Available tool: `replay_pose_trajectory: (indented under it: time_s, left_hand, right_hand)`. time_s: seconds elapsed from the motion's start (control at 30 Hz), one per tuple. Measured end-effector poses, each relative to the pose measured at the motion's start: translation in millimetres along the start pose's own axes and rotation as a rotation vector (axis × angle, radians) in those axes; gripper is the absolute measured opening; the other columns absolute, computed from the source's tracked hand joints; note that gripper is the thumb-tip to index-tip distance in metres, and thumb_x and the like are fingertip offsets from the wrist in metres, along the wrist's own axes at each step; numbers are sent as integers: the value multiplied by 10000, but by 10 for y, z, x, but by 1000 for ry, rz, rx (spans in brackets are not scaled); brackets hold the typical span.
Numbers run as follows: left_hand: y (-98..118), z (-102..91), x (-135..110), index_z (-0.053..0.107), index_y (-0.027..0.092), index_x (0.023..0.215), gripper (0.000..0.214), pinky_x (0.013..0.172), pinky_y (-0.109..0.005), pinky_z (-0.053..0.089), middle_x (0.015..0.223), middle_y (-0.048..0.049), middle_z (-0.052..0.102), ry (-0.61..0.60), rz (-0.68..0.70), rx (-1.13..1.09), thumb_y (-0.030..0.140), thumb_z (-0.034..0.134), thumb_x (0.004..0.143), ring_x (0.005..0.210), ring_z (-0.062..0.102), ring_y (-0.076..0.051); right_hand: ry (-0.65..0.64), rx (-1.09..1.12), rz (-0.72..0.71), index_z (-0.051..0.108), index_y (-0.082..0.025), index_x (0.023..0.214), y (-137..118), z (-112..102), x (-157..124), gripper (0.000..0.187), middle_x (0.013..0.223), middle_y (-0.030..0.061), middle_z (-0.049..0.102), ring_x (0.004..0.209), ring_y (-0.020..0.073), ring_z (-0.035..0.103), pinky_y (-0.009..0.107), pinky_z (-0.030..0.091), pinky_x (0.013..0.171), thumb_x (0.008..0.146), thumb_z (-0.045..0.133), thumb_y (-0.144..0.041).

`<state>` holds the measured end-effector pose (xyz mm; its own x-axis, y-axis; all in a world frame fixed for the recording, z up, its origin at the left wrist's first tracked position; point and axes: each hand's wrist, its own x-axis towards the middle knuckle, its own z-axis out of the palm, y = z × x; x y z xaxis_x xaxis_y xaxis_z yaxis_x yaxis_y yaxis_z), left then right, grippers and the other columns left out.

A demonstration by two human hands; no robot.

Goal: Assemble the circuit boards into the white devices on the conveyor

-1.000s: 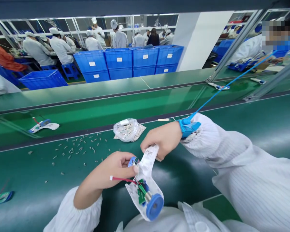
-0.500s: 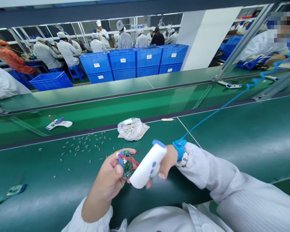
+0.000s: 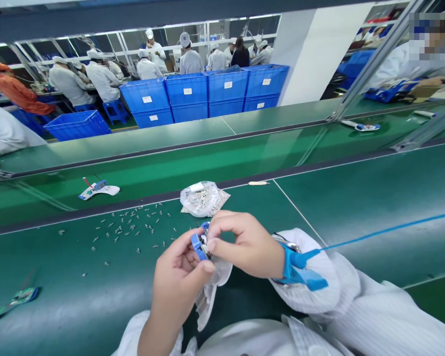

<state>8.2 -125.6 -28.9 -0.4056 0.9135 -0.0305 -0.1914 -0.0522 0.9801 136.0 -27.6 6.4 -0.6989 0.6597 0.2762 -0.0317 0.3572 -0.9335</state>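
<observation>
A small blue part (image 3: 199,245) carrying electronic components is held above the near edge of the surface (image 3: 341,198), in front of the person's body. It is gripped by the left hand (image 3: 181,269), between the thumb below and the fingers behind. The right hand (image 3: 243,242) is brought against the part's right side, with thumb and forefinger drawn narrow; whether anything is pinched between them cannot be told, as the tips are partly covered. A white shell (image 3: 206,304) is seen hanging, tilted, beneath both hands; by which of them it is supported cannot be told. The right wrist is circled by a blue strap (image 3: 300,267), from which a blue cord (image 3: 385,229) is stretched toward the right.

Just beyond the hands, a clear plastic bag (image 3: 200,199) filled with small pieces is set on the surface. To its left, many tiny metal parts (image 3: 129,225) are scattered, and farther left a circuit board (image 3: 25,295) with wires is laid. A thin pale stick (image 3: 258,183) is placed right of the bag, near the dark edging.

On the green strip (image 3: 193,163) behind, a white shell with a blue piece (image 3: 100,189) is laid at left, and another white piece (image 3: 361,126) at right. Farther off, blue crates (image 3: 187,90) are stacked and white-clad workers (image 3: 191,60) are seen.
</observation>
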Motion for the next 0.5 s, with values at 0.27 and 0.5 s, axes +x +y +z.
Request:
replay_pose_trajectory:
  time_s: [0.27, 0.5]
  left_hand:
    - [-22, -12, 76, 716, 214, 968, 346, 573, -214, 495, 735, 12, 675, 115, 24, 348, 226, 743, 623, 594, 584, -112]
    - [35, 4, 173, 731, 220, 927, 393, 581, -224, 469, 709, 30, 672, 177, 75, 479, 151, 758, 542, 587, 567, -115]
  right_hand:
    - [0, 104, 332, 633, -154, 553, 144, 104, 90, 132, 590, 0, 598, 581, 107, 520, 217, 417, 552, 633, 640, -258]
    - [-31, 314, 411, 591, -146, 491, 252, 109, 148, 152, 512, -18, 549, 521, 85, 467, 213, 391, 525, 592, 652, -242]
